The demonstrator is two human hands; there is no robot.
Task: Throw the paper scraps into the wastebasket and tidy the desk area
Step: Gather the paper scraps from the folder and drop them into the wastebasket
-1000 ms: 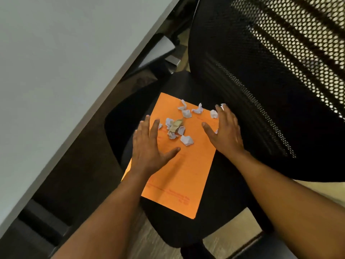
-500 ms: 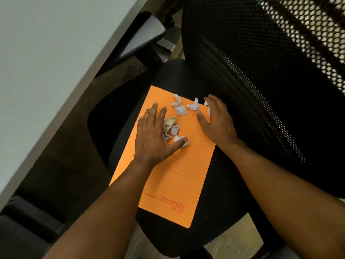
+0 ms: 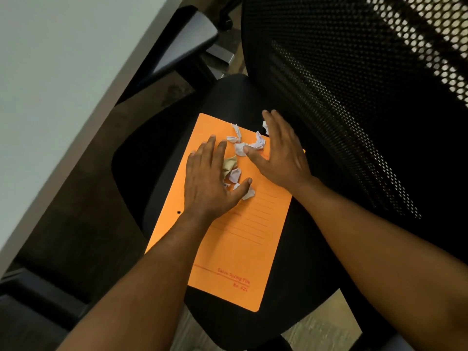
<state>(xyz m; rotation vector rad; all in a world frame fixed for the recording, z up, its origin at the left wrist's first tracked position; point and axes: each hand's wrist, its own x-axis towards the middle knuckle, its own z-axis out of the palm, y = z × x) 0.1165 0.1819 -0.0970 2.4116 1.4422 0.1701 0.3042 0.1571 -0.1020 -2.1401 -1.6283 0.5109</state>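
While crumpled paper scraps (image 3: pixel 239 158) lay on an orange folder (image 3: pixel 235 249) on the office chair (image 3: pixel 316 262) beside the desk (image 3: pixel 50 72), the left hand (image 3: pixel 211 183) and right hand (image 3: pixel 279 153) flanked them, fingers spread flat and gripping nothing, apparently to herd them together.

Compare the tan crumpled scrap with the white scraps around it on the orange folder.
Colour: the tan scrap is yellowish-beige, while the white scraps are pale white.
Number: the tan scrap is a single piece; the white scraps are several.
Position: the tan scrap lies against the left hand, while the white scraps spread between it and the right hand.
Both are crumpled paper lying on the orange folder.
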